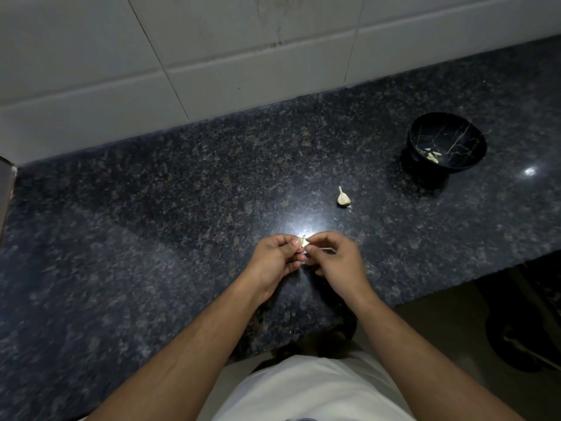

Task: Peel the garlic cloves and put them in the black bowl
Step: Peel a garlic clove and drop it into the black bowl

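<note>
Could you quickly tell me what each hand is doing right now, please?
Left hand: fingers curled, pinching the garlic clove.
Right hand: fingers curled, pinching the same clove, apparently at its skin.

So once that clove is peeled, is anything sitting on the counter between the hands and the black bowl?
Only the leftover garlic piece, which lies on the counter roughly between the clove held by both hands and the black bowl. It is low and easy to pass over; nothing else visible stands on that path.
</note>
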